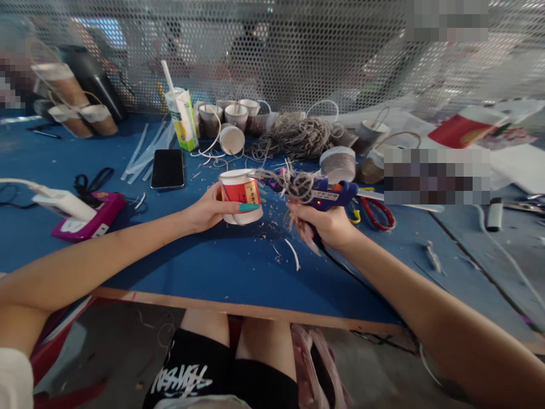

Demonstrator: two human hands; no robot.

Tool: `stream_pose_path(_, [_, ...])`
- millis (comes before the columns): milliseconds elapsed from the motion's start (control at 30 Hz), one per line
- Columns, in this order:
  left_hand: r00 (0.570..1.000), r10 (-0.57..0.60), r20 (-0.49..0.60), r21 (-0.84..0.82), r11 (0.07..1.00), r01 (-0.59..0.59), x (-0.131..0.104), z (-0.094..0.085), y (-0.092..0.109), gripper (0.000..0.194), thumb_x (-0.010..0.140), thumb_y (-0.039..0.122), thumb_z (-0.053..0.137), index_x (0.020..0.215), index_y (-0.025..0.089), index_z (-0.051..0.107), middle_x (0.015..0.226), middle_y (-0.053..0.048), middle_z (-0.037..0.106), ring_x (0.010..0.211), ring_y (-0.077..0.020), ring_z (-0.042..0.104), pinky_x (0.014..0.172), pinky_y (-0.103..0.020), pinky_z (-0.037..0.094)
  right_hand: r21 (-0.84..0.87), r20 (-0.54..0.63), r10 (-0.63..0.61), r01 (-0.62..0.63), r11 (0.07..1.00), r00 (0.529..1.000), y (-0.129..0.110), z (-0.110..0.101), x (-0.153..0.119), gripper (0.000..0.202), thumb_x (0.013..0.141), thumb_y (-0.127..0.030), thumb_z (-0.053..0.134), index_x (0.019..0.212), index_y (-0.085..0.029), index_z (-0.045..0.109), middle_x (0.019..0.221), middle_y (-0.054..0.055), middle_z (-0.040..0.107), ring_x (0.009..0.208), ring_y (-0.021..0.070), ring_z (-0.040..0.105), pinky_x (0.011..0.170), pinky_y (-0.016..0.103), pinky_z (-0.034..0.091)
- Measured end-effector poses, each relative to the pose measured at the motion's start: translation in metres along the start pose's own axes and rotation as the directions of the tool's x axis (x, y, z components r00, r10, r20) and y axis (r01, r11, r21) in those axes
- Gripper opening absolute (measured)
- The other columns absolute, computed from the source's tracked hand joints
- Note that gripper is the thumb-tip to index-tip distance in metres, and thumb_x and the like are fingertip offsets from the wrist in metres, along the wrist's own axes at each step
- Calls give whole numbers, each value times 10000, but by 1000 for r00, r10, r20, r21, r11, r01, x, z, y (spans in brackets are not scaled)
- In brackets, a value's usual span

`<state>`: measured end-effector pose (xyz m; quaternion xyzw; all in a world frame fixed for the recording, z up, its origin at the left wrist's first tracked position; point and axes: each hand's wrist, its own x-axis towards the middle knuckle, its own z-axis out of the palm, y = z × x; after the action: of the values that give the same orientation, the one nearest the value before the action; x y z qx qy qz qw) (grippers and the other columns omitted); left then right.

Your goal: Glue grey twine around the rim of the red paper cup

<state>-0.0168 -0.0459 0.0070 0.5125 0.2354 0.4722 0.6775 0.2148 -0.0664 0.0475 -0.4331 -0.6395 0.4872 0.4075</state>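
Paper cup (235, 195) is gripped in left hand (209, 210) above table (183, 272); glue gun (334, 197), pointed at it, is clasped in right hand (328, 224). Cup's side is not yet covered; cord-wrapped cup (338, 169) is seen behind.

Blue-topped table (179, 272) bears flat black rectangular phone (167, 168), magenta plastic power block (108, 205), tangled grey cord heap (300, 138), long translucent strips (135, 152).

Red-white cup (238, 196); blue glue gun (332, 195); blue tabletop (187, 267).
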Motion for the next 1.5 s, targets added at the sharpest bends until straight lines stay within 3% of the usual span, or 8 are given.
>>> stream_pose_path(167, [1000, -10, -16, 24, 1000, 11, -1, -1, 0, 539, 587, 304, 916, 1069, 194, 701, 1007, -63, 796, 966, -285, 757, 930, -448, 581, -5, -10, -9, 9, 1000, 1000, 0, 0, -1, 443, 737, -293, 639, 333, -228, 469, 287, -17, 435, 251, 89, 420, 346, 254, 359])
stream_pose_path(400, [999, -42, -10, 8, 999, 42, -2, 2, 3, 575, 542, 347, 937, 1050, 179, 723, 995, -71, 801, 969, -261, 760, 896, -374, 598, -15, -10, -28, 27, 1000, 1000, 0, -1, 0, 472, 747, -278, 621, 306, -231, 461, 280, -10, 431, 261, 88, 429, 385, 254, 415])
stream_pose_path(567, [999, -38, -4, 24, 999, 38, -1, 1, 1, 599, 534, 359, 945, 1059, 185, 717, 999, -66, 798, 983, -269, 759, 927, -400, 596, -23, 7, -32, 32, 999, 999, -1, -2, 0, 493, 761, -263, 606, 294, -233, 452, 277, -8, 439, 250, 89, 435, 426, 260, 467])
stream_pose_path(833, [999, -34, -40, 43, 998, 36, -2, 1, 1, 621, 533, 351, 943, 1083, 191, 702, 997, -55, 790, 1000, -269, 748, 924, -395, 587, -3, 11, -30, 30, 1000, 999, -2, 0, -1, 478, 744, -262, 610, 293, -231, 456, 274, -11, 431, 234, 86, 415, 341, 245, 367])
stream_pose_path(1033, [998, -48, -34, 71, 996, 51, -3, -3, 0, 615, 579, 340, 907, 1125, 180, 673, 1018, -66, 783, 1014, -288, 743, 984, -460, 563, -5, 11, -11, 11, 1000, 1000, -1, -1, 0, 483, 748, -273, 608, 297, -231, 442, 275, -7, 424, 242, 85, 413, 316, 235, 344])
stream_pose_path(1267, [997, -49, -56, -10, 999, 48, -4, 0, 2, 601, 565, 303, 899, 1114, 193, 680, 997, -41, 785, 982, -261, 744, 979, -433, 573, 0, -26, -2, 2, 1000, 1000, 2, -1, 0, 481, 748, -280, 634, 315, -233, 430, 274, -19, 411, 247, 79, 400, 365, 238, 425])
stream_pose_path(1500, [999, -36, -16, 37, 999, 37, -4, -1, 2, 775, 576, 344, 913, 1282, 242, 610, 1032, -52, 781, 1016, -288, 742, 942, -441, 590, -1, -15, 5, -5, 1000, 1000, 2, -2, 0, 482, 740, -303, 659, 316, -236, 439, 284, -14, 417, 260, 94, 405, 361, 261, 409])
